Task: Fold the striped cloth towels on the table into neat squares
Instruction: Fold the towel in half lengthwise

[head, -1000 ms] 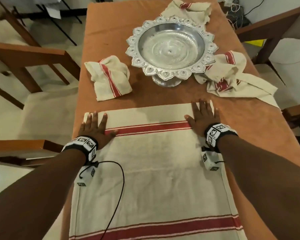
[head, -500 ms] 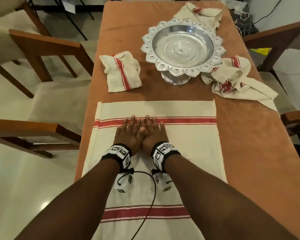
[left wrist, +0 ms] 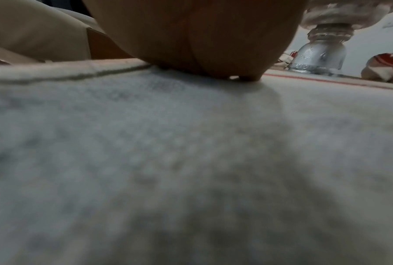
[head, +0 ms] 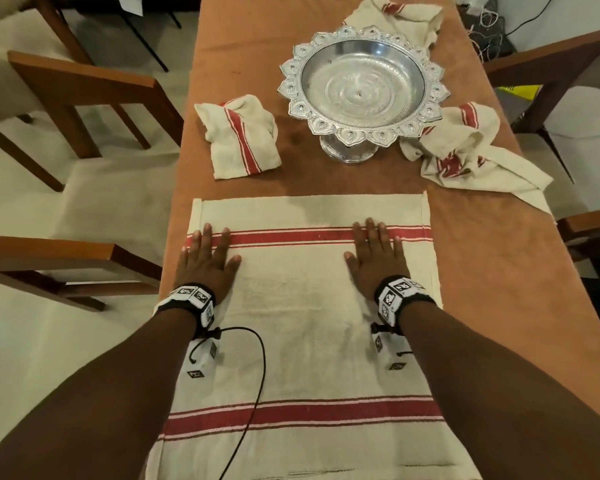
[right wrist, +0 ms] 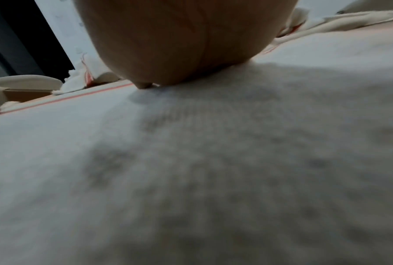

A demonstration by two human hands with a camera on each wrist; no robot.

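A cream towel with red stripes [head: 302, 306] lies spread flat on the near end of the orange-brown table [head: 482, 258]. My left hand [head: 207, 256] presses flat on its left side, fingers straight over the far red stripe. My right hand [head: 378, 254] presses flat near its right edge, likewise. Both wrist views show only a palm heel resting on the towel weave [left wrist: 191, 161] [right wrist: 213, 161]. A roughly folded striped towel [head: 241, 135] sits behind on the left. A crumpled striped towel [head: 465, 150] lies at the right, another [head: 399, 20] at the far end.
An ornate silver pedestal bowl [head: 362, 88] stands behind the spread towel, its stem [left wrist: 318, 52] visible in the left wrist view. Wooden chairs flank the table: two on the left [head: 84, 95], others on the right [head: 551, 64]. A black cable [head: 257, 375] trails across the towel.
My hands were together at the towel's middle half a second ago. They have slid apart to its left and right sides, palms still flat.
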